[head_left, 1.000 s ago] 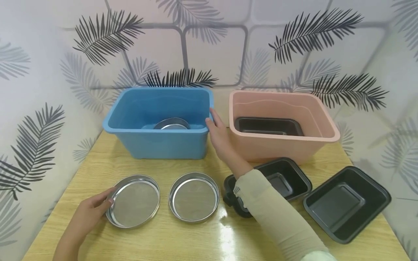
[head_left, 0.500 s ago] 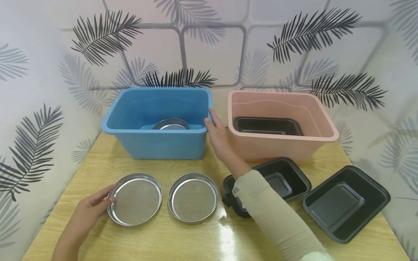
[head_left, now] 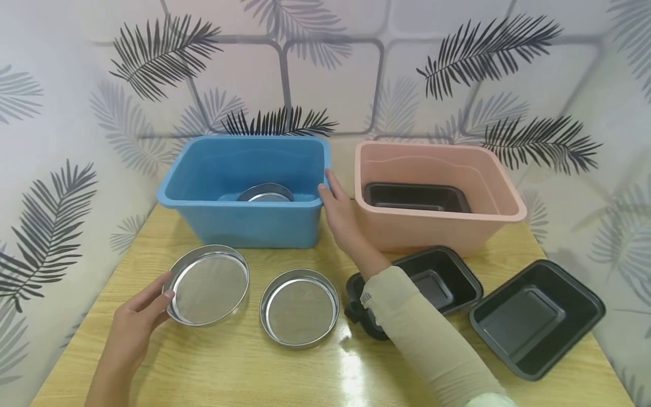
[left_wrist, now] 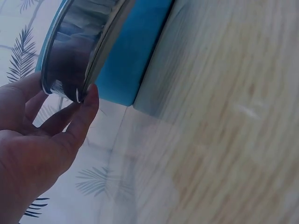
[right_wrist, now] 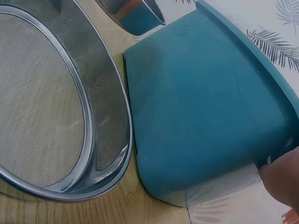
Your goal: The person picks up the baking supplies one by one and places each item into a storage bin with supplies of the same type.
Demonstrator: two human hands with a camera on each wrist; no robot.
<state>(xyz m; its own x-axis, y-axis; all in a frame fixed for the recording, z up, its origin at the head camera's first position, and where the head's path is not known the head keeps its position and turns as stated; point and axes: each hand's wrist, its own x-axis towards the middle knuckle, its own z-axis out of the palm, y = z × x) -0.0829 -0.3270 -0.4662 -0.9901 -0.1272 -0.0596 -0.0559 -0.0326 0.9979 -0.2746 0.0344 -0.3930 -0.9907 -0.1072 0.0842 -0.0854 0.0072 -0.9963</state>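
Since the earlier frame, the left hand (head_left: 133,325) has moved toward 12 o'clock with a tilted sieve (head_left: 208,287), pinched at its 9 o'clock rim and apparently off the table (head_left: 224,373); the right hand (head_left: 342,219) seems to grip the blue bin (head_left: 244,227) at 3 o'clock, most fingers hidden. It looks like a lifting step: with the blue bin at the sieve's 1 o'clock, the next move calls for height and a firm pinch.

round silver mesh sieve (head_left: 208,289), aloft
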